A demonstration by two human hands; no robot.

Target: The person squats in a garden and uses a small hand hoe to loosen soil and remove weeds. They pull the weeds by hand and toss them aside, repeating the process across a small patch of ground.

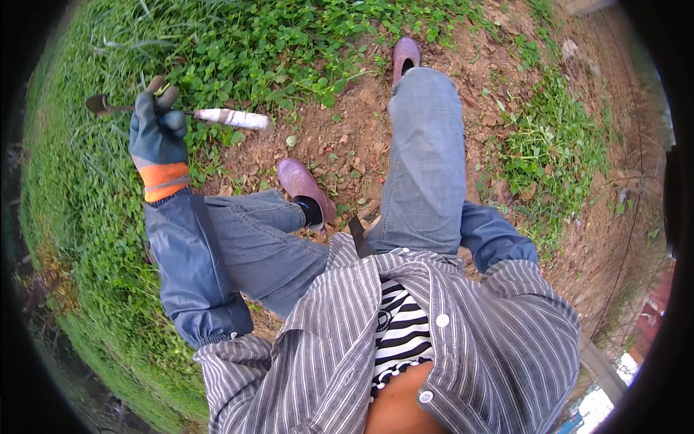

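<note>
My left hand [157,122], in a blue-grey work glove with an orange cuff, is raised over the greenery on the left. It is closed around the metal shaft of a small hand hoe [233,117]. The hoe's handle, wrapped in white, points right, and its dark blade juts out to the left of the glove. A scrap of green leaf shows at the gloved fingertips. My right hand is out of view; its blue sleeve [496,238] passes behind my right knee. Low leafy weeds [260,54] grow before me, bordering bare brown soil [325,127].
My purple shoes, the left [303,182] and the right [406,54], stand on the soil. Loose-looking green plants [542,146] lie to the right of my leg. Thin dark lines, perhaps wires, run along the far right. A grey beam [602,369] shows at the lower right.
</note>
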